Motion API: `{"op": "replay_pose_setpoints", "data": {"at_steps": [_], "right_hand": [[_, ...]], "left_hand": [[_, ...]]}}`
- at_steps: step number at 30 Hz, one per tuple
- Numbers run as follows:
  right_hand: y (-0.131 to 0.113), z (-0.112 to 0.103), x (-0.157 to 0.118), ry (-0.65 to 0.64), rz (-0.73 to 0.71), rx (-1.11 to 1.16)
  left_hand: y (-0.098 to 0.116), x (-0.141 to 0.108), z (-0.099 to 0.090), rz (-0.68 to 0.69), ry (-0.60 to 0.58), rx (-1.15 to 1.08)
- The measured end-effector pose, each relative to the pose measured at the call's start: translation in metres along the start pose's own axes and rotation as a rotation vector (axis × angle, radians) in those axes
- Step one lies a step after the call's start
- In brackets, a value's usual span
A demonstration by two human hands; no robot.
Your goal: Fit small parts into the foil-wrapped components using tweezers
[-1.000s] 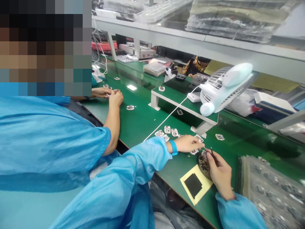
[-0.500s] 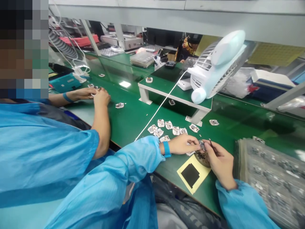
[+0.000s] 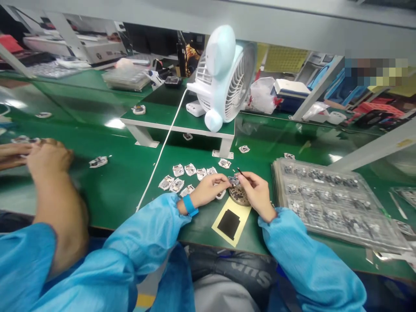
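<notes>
Curling right hand (image 3: pixel 256 190) nearly closed in a tight pinch, and bending left hand (image 3: pixel 208 190) partway in just to its left, fingertips drawn together. Working over a green bench (image 3: pixel 123 186) spreading beneath and around both hands. Facing a raised stand (image 3: pixel 162 110) beyond both hands. Having a stack of clear trays (image 3: pixel 325 195), filled with small parts, to the right of right hand. Looking past both hands at a white and pale-blue fan (image 3: pixel 224 78) on the stand. Sharing the bench with a co-worker's hand (image 3: pixel 50 160) well to the left of left hand. Having a yellow card (image 3: pixel 242 212) bearing a black patch (image 3: pixel 229 223) below the gap between hands, nearer the body. Reaching over a round holder (image 3: pixel 238 195) between both hands. Passing over white parts (image 3: pixel 177 185) clustering left of and beyond left hand. Holding a slim dark tool (image 3: pixel 239 171) between right thumb and fingers. Meeting at a small metallic-looking piece (image 3: pixel 232 180) between both sets of fingertips; not being able to tell any left-hand grip on it.
</notes>
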State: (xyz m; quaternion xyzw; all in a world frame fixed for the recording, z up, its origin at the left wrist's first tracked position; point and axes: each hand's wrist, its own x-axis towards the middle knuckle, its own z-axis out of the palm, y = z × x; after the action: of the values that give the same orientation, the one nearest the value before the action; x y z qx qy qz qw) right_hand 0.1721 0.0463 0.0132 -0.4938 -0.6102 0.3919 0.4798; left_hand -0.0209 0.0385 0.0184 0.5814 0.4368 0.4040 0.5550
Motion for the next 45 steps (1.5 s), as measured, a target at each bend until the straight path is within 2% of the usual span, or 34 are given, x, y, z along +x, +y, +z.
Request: {"op": "replay_pose_setpoints", "data": {"at_steps": [4, 9, 13, 18, 24, 30, 34, 45], "right_hand": [[0.001, 0.001, -0.001, -0.027, 0.029, 0.078], [-0.003, -0.001, 0.000, 0.045, 0.067, 0.209], [-0.002, -0.001, 0.000, 0.050, 0.055, 0.213], [-0.003, 0.000, -0.001, 0.002, 0.110, 0.226], [-0.007, -0.003, -0.003, -0.023, 0.146, 0.187], [-0.011, -0.002, -0.004, -0.128, 0.102, 0.120], [-0.012, 0.001, -0.006, -0.208, 0.125, 0.107], [-0.006, -0.001, -0.002, -0.246, 0.247, 0.215]], "left_hand": [[-0.004, 0.002, -0.001, -0.056, 0.014, -0.054], [-0.008, 0.007, -0.002, -0.080, 0.090, -0.181], [-0.009, 0.009, -0.004, -0.065, 0.130, -0.238], [-0.009, 0.011, -0.004, 0.003, 0.190, -0.233], [-0.002, 0.008, -0.005, -0.043, 0.211, -0.210], [0.002, 0.005, -0.008, -0.027, 0.175, -0.172], [0.000, 0.004, -0.008, 0.030, 0.152, -0.179], [0.005, -0.005, -0.007, 0.169, 0.122, 0.045]]}}
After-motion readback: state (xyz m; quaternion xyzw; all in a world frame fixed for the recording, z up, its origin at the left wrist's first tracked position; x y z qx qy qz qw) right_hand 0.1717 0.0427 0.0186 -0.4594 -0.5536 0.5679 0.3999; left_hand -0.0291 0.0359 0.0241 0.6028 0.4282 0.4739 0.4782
